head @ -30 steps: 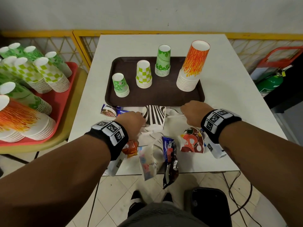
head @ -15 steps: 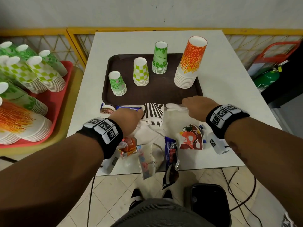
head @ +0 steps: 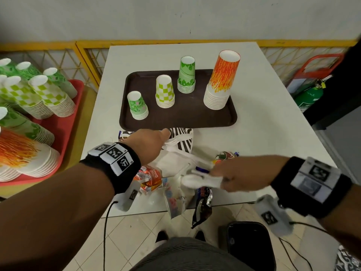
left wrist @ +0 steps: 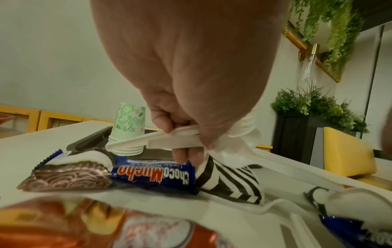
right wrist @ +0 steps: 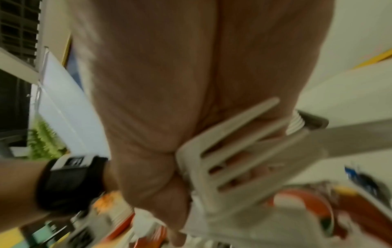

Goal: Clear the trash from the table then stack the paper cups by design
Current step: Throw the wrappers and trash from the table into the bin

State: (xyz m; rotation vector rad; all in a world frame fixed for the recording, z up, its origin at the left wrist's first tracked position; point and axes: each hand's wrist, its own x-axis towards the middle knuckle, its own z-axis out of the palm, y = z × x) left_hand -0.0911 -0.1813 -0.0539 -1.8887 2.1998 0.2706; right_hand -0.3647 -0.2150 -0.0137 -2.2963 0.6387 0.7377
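Observation:
Four upside-down paper cup stacks stand on the brown tray [head: 183, 118]: floral green [head: 137, 105], checked [head: 165, 91], leaf green [head: 187, 75] and orange flame [head: 221, 81]. Trash lies in front of the tray: a striped cup [head: 183, 139] on its side, a Choco Mucho wrapper [left wrist: 152, 177], an orange wrapper [head: 150, 178] and a dark wrapper [head: 203, 204]. My left hand [head: 164, 136] pinches white plastic cutlery [left wrist: 176, 139] beside the striped cup. My right hand [head: 220, 178], blurred, grips a white plastic fork [right wrist: 233, 151] and spoon over the table's near edge.
A black bin [head: 252, 245] stands on the floor below the table's near right edge. A red tray [head: 64, 122] with several more cup stacks sits on a surface to the left. A green extinguisher [head: 308, 98] stands at the right.
My right hand pulled back from the tray's front edge toward the table's near edge, carrying white cutlery. My left hand reached forward to the striped cup.

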